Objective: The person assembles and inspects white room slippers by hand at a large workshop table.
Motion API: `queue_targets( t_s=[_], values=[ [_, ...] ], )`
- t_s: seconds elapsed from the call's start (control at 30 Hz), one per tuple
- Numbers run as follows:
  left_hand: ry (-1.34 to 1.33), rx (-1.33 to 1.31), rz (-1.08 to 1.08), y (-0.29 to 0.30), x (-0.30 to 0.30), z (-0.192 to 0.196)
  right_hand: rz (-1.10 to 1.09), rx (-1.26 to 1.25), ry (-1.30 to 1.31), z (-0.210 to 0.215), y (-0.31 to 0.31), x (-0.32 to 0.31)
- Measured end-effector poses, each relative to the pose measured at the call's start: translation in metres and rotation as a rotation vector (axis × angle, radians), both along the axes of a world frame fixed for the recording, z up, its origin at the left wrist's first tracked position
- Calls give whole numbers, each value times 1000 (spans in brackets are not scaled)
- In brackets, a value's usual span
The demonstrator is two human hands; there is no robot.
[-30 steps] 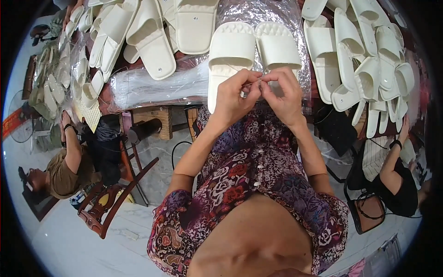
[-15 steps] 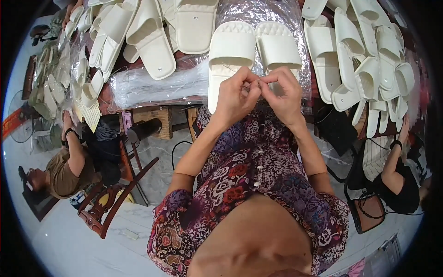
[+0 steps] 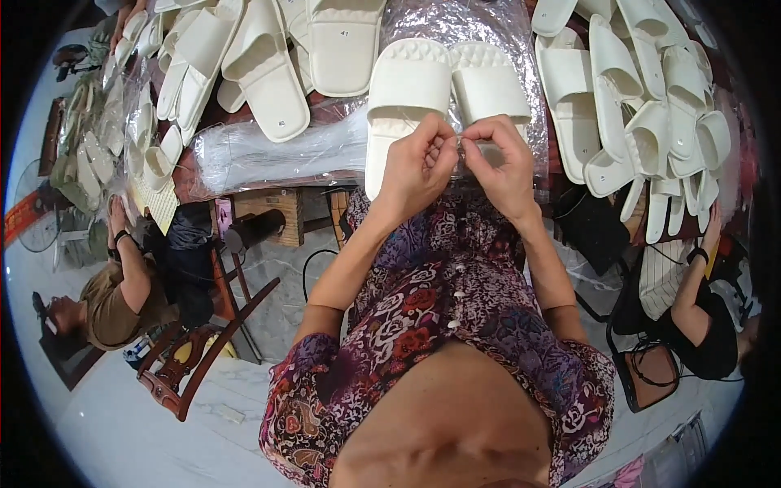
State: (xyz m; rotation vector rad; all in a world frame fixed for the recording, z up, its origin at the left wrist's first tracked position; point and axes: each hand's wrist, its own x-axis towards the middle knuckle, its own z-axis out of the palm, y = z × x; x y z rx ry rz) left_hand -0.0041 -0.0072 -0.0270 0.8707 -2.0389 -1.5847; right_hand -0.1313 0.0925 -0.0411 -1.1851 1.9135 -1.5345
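My left hand (image 3: 416, 159) and my right hand (image 3: 498, 159) meet in front of me, fingertips pinched together on something small and thin that I cannot make out. Just beyond them a pair of white slide sandals (image 3: 407, 85) lies side by side on a crinkled clear plastic sheet (image 3: 455, 20). Both hands hover over the near ends of that pair. My patterned dress fills the lower middle of the view.
Many more white sandals lie on the table (image 3: 317, 110), in a row at the left (image 3: 268, 69) and heaped at the right (image 3: 651, 106). A bundle of clear plastic bags (image 3: 277, 150) lies at the table's edge. One person sits at the left (image 3: 114, 293), another at the right (image 3: 700, 309). A wooden chair (image 3: 203, 350) stands on the floor.
My fingers have shifted slightly while staying pinched together over the sandals. Nothing else has visibly moved.
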Motion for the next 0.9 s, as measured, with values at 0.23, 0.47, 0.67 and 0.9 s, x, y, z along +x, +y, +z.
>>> queue_targets(
  t_s=[0.23, 0.47, 0.67, 0.9],
  values=[
    [18, 160, -46, -2, -1, -7, 60, -8, 155, -3, -1, -11],
    [28, 287, -30, -6, -1, -13, 116, -27, 221, -5, -1, -15],
    [44, 250, -111, -11, -1, -11, 140, -14, 291, -4, -3, -20],
    [34, 286, -102, -12, -3, -13, 150, 11, 303, -3, -3, -21]
  ],
)
